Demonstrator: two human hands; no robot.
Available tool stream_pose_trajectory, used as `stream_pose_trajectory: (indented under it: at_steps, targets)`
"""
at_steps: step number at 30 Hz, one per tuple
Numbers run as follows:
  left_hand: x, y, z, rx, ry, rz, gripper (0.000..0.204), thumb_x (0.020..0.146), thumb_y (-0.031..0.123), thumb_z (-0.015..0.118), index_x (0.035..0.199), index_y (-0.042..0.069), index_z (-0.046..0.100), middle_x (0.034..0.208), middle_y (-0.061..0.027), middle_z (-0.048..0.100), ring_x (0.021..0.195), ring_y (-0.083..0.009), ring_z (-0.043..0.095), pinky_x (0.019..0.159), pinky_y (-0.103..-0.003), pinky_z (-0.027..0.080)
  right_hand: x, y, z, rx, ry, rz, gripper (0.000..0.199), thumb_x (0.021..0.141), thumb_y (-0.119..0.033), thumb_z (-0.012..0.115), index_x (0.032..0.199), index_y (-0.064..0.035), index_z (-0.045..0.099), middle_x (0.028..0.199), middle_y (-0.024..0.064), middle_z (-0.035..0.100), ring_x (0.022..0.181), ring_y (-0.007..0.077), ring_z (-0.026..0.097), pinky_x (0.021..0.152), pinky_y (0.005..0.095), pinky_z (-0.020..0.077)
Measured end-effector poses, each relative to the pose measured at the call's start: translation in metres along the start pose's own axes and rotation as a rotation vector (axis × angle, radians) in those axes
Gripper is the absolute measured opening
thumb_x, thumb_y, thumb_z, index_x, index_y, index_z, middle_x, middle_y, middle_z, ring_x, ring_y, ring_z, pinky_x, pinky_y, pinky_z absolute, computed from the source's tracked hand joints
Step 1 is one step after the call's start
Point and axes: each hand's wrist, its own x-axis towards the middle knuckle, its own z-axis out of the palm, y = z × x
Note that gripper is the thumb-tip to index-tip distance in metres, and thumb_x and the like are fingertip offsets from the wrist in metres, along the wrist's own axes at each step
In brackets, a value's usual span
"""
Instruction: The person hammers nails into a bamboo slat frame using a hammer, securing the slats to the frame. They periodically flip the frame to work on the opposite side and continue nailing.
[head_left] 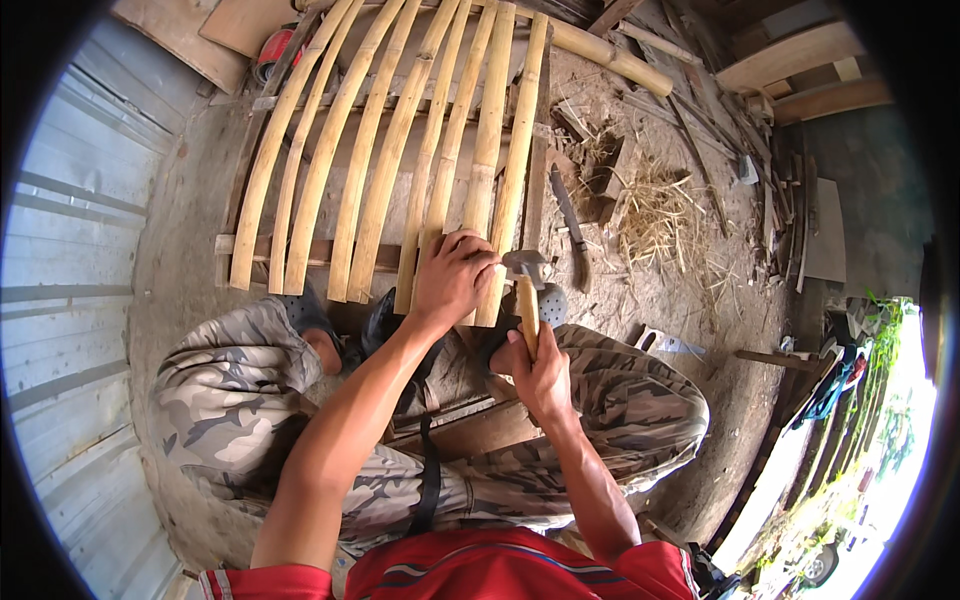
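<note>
My left hand (455,278) lies over the near ends of the bamboo slats (365,190), toward the right side of the row. Its fingers are curled and pressed together; whatever they pinch is hidden. In my right hand (541,372) is a hammer (528,300), gripped by its light wooden handle. The metal hammer head is just right of my left fingertips, close to the rightmost slats. The slats run away from me side by side, across dark wooden crosspieces (325,252).
Right of the slats, a long-bladed knife (570,222) lies on the ground near straw-like shavings (660,215). A thick bamboo pole (612,60) lies at the far right. A saw (668,344) is beside my right knee. Corrugated metal sheeting (80,300) stands at left.
</note>
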Motion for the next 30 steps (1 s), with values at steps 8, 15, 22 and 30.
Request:
stream_pose_trajectory:
  at_steps: [8,15,22,30]
  targets:
    - [-0.002,-0.001,0.000,-0.029,-0.017,-0.026,0.011,0.086,0.017,0.073,0.095,0.012,0.076,0.105,0.0014,0.067,0.116,-0.0219,0.058,0.099,-0.040,0.046,0.002,-0.007,-0.007,-0.007,-0.064,0.057,0.025,0.100,-0.022,0.063,0.101,-0.0011,0.050,0.066,0.0257,0.062,0.068,0.0494,0.064,0.049,0.0504,0.0462]
    - [0.000,-0.001,0.000,-0.010,-0.006,-0.011,0.009,0.085,0.015,0.074,0.094,0.012,0.076,0.103,0.0001,0.069,0.115,-0.0237,0.059,0.100,-0.039,0.048,0.006,0.000,-0.004,-0.089,-0.104,0.073,0.028,0.101,-0.027,0.062,0.100,-0.0013,0.050,0.067,0.0278,0.062,0.070,0.0517,0.063,0.051,0.0530,0.0464]
    - [-0.001,0.000,0.000,0.000,0.005,0.004,0.010,0.086,0.016,0.074,0.094,0.012,0.076,0.104,-0.0005,0.068,0.115,-0.0234,0.059,0.100,-0.039,0.048,0.008,-0.007,-0.008,-0.133,-0.167,0.197,0.029,0.099,-0.023,0.066,0.108,0.0025,0.057,0.084,0.0284,0.067,0.081,0.0500,0.067,0.062,0.0470,0.0527]
    - [0.000,-0.001,-0.001,-0.010,-0.015,-0.032,0.008,0.086,0.016,0.073,0.092,0.012,0.076,0.104,0.0000,0.068,0.116,-0.0233,0.059,0.100,-0.039,0.048,0.009,-0.005,-0.008,-0.148,-0.185,0.191,0.026,0.100,-0.023,0.064,0.105,0.0009,0.056,0.082,0.0271,0.067,0.077,0.0477,0.068,0.059,0.0456,0.0521]
